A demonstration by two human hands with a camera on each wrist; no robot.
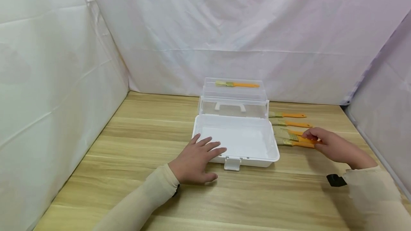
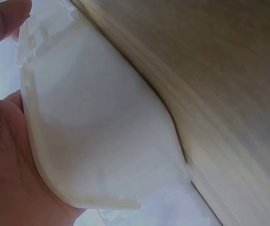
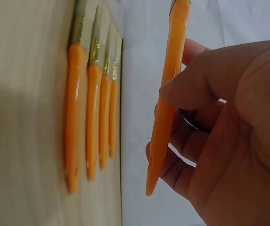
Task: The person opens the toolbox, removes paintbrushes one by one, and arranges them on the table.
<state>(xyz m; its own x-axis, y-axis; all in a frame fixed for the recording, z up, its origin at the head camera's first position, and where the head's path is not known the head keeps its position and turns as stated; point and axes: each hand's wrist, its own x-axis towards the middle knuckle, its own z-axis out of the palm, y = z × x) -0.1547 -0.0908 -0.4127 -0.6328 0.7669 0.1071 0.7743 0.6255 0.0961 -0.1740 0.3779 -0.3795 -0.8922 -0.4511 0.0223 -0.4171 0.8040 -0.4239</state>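
My right hand (image 1: 334, 145) pinches a paintbrush (image 3: 170, 80) by its orange handle between thumb and fingers, lifted off the table. Below and beside it, several similar paintbrushes (image 3: 76, 113) lie in a row on the wood, bristles toward the box. A white plastic box (image 1: 274, 142) stands open in the middle. Over its front left rim my left hand (image 1: 196, 159) is spread, fingers extended; in the left wrist view the palm is against the rim. Another paintbrush (image 1: 245, 85) lies in the raised clear lid (image 1: 234, 93) at the back.
The box's white handle (image 1: 230, 106) shows on the clear lid section, and a latch (image 1: 232, 164) hangs at its front. White cloth (image 1: 224, 27) walls off the back and both sides of the wooden table (image 1: 144, 127).
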